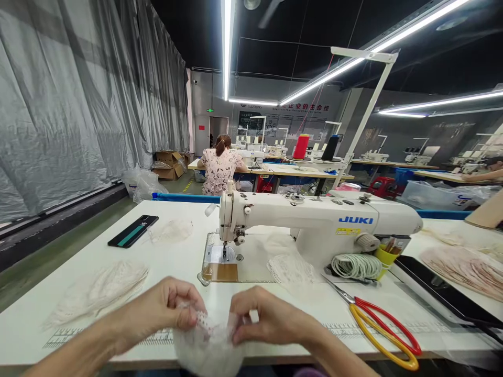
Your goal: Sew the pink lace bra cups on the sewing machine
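Left hand (173, 306) pinches the sheer white fabric (208, 351) as the right hand (269, 317) nips its other side, seemingly keeping it spread between the 2, scissors (381, 327) right of them, handles nearward, presumably for easy reach.

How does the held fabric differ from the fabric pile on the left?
The held fabric is gathered up between the left hand and right hand; the fabric pile lies spread on the table.
The held fabric is bunched and shows small dots; the fabric pile is layered, with no dots discernible.
Both are pale.
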`<state>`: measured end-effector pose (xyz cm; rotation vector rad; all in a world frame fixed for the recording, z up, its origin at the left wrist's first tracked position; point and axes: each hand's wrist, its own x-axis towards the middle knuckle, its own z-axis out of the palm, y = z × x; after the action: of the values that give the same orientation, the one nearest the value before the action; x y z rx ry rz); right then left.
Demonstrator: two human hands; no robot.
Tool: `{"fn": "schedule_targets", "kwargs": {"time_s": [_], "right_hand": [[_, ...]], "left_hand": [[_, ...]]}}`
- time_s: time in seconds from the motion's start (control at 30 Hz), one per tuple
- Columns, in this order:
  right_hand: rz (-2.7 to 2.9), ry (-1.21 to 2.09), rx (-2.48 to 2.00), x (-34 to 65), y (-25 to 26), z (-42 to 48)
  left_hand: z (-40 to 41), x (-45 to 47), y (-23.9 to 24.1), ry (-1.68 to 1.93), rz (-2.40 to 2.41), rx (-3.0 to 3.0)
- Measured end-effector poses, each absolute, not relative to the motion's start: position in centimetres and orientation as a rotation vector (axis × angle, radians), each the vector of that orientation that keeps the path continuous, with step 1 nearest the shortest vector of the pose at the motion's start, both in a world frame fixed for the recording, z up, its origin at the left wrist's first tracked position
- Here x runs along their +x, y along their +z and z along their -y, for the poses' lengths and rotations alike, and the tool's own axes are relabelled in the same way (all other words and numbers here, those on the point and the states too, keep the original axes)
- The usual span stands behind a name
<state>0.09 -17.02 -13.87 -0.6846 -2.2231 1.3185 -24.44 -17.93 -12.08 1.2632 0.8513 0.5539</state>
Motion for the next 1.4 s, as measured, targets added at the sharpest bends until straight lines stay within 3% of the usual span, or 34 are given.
{"fn": "schedule_targets", "kwargs": {"time_s": [0.17, 0.27, 0.47, 0.6, 0.77, 0.97, 1.4], "right_hand": [[2.466, 0.292, -0.822, 0.8, -10.4, 15.2], [2.559, 0.04, -0.932, 0.7, -12.7, 14.8], [2.518, 0.401, -0.937, 1.5, -18.5, 14.5], [2.316, 0.544, -1.092, 1.4, -18.5, 13.4], [2.238, 0.524, -1.356, -0.1, -18.9, 12.3], [2.304, 0.641, -1.461, -0.6, -19.1, 12.3], [2.103, 0.916, -1.499, -2.0, -19.0, 10.9]], "left_hand": [[14.0, -24.6, -8.3, 0.516, -0.858, 1.775], [13.2, -25.3, -10.8, 0.378, -0.936, 2.002], [15.0, -28.9, -17.5, 0.254, -0.88, 2.174], [15.0, -28.7, -16.6, 0.162, -1.066, 2.115], [10.9, -23.8, -16.6, 0.399, -1.367, 2.211], [8.5, -20.8, -17.8, 0.249, -1.504, 2.107], [7.6, -21.9, -17.5, 0.452, -1.214, 1.717]]}}
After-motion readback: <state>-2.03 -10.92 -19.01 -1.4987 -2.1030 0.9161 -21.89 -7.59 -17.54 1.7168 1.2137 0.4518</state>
